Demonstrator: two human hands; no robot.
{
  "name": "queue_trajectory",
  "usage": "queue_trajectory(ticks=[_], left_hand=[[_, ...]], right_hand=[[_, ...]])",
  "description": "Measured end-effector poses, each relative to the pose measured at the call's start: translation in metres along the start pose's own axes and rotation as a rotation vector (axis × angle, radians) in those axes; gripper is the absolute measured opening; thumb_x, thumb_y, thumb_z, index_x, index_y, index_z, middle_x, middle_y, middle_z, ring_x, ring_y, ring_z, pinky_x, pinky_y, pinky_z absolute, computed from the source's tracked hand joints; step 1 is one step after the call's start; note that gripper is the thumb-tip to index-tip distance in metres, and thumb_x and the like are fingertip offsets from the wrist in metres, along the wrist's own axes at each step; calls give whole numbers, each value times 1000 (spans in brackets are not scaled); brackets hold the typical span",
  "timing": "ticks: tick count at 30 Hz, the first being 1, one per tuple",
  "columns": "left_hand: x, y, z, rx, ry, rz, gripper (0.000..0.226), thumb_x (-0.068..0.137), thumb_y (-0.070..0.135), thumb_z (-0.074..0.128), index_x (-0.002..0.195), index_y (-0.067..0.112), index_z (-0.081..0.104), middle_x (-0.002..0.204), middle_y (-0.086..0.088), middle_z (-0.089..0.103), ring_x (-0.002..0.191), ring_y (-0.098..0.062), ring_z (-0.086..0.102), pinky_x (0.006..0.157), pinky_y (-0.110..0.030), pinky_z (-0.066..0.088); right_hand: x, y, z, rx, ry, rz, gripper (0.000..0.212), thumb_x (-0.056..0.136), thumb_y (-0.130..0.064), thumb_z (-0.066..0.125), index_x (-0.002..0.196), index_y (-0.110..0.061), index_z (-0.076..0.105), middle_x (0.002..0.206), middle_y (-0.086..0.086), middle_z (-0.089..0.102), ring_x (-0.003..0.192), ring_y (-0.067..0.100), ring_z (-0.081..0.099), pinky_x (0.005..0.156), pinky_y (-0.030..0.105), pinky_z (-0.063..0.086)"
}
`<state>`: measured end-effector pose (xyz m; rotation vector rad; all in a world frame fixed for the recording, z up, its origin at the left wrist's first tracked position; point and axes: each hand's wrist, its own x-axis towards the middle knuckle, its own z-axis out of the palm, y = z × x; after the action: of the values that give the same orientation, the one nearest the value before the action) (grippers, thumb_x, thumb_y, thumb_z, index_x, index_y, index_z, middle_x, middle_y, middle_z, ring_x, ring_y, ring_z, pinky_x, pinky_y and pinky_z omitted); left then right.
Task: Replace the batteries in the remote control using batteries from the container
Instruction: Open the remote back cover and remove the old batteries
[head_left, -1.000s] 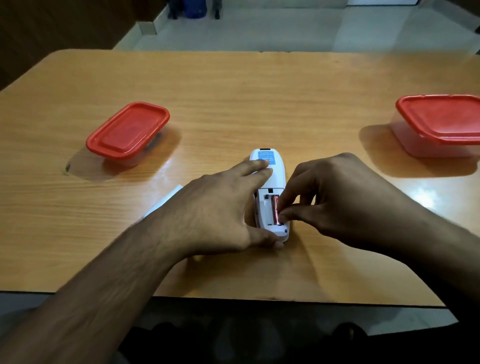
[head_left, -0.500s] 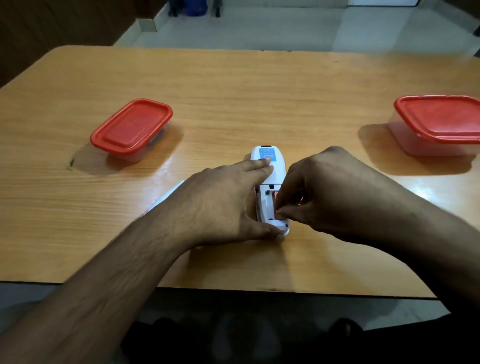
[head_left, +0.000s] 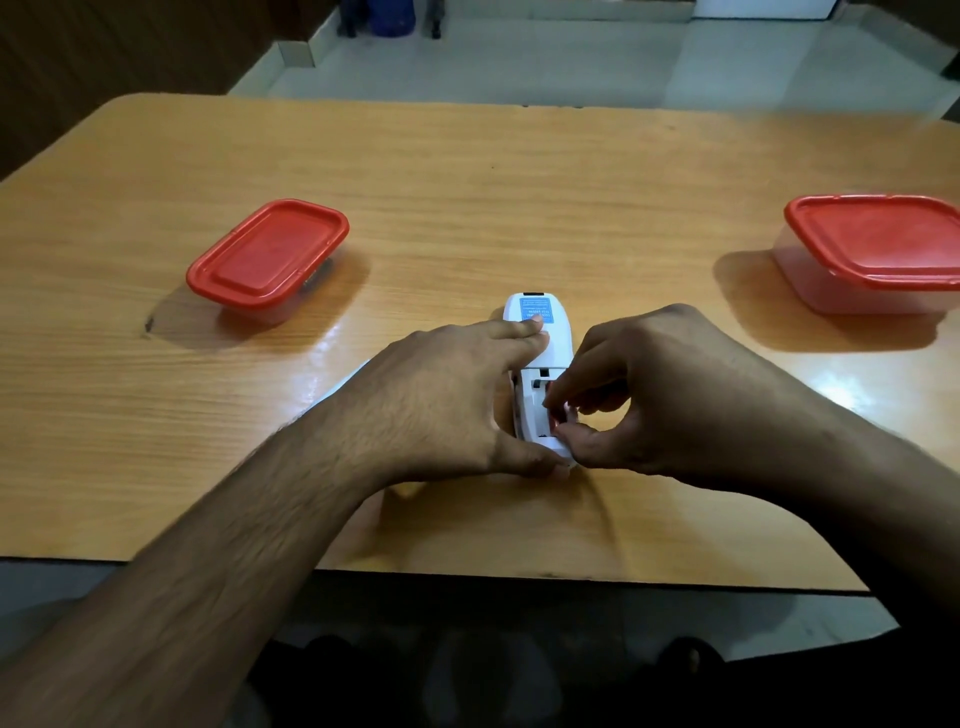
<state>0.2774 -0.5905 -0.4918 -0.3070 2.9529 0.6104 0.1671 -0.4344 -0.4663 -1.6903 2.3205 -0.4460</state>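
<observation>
A white remote control (head_left: 550, 338) lies face down in the middle of the wooden table (head_left: 467, 197), its battery bay uncovered. My left hand (head_left: 441, 405) clamps it from the left, index finger on the blue label, thumb at the near end. My right hand (head_left: 670, 395) pinches a red battery (head_left: 560, 418) with thumb and fingertips in the right side of the bay; most of the battery is hidden. Two clear containers with red lids stand closed: one at the left (head_left: 270, 254), one at the right (head_left: 878, 244).
A white piece, perhaps the battery cover, pokes out from under my left wrist (head_left: 343, 384). The table's near edge runs just below my forearms. Beyond the far edge is a pale tiled floor.
My right hand's fingers have closed further over the battery, which showed fully along the bay a second ago and is now mostly covered. My left hand holds the remote as before.
</observation>
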Motion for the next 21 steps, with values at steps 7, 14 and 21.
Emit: queue_trajectory(ticks=[7, 14, 21], left_hand=[[-1, 1, -2, -16, 4, -3, 110, 55, 75, 65, 150, 31, 31, 157, 23, 22, 140, -1, 29, 105, -35, 43], [0, -1, 1, -25, 17, -7, 109, 55, 79, 65, 148, 35, 32, 156, 26, 21, 139, 0, 31, 102, -36, 46], [-6, 0, 5, -52, 95, -10, 98, 53, 81, 60, 139, 40, 39, 148, 22, 30, 122, -10, 51, 94, -38, 49]], right_hand=[[0, 3, 0, 115, -12, -30, 17, 75, -28, 71, 89, -29, 80, 61, -13, 67, 60, 1, 63, 56, 13, 45], [-1, 10, 0, 247, -3, -19, 13, 75, -25, 67, 81, -28, 79, 50, -14, 59, 46, 8, 53, 45, 12, 35], [-1, 13, 5, 244, 94, 91, 5, 81, -30, 74, 76, -33, 72, 62, -23, 67, 55, 0, 62, 48, 10, 40]])
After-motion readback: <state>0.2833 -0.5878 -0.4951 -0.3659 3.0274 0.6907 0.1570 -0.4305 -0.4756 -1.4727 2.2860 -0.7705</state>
